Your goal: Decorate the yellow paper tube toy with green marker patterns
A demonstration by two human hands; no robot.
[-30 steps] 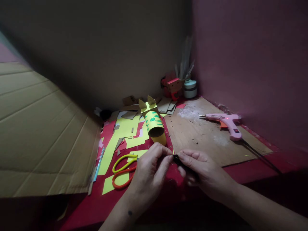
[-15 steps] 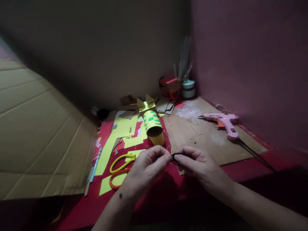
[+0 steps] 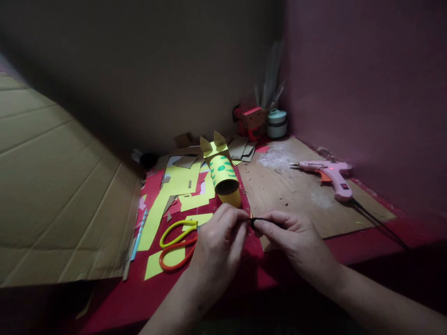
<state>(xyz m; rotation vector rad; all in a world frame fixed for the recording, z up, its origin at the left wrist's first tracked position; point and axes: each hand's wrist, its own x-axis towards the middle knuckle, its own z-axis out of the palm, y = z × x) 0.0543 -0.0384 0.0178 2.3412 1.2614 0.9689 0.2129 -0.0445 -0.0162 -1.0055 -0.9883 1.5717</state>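
Note:
Between my fingertips is a thin black cord-like piece point(image 3: 257, 219), small and partly hidden by the fingers. My left hand point(image 3: 223, 242) is closed in a pinch at its left end. My right hand point(image 3: 291, 232) pinches its right part between thumb and fingers. Just beyond the hands stands a yellow paper tube figure point(image 3: 223, 170) with green markings and two pointed cardboard ears, leaning on a yellow rolled piece. Scissors point(image 3: 178, 246) with yellow and red handles lie beside my left hand, their blades hidden behind it.
A pink glue gun point(image 3: 330, 174) with a lit red light lies on a brown board point(image 3: 279, 190) at right, its cord trailing off. Yellow paper scraps point(image 3: 178, 184) and a blue pen point(image 3: 139, 235) lie left. A large cardboard sheet point(image 3: 66, 186) walls the left side; a lidded jar point(image 3: 277, 124) stands behind.
My left hand has turned over, its back now facing up more. The black piece went from a curved loop to a straighter line between my fingers. The view has shifted slightly.

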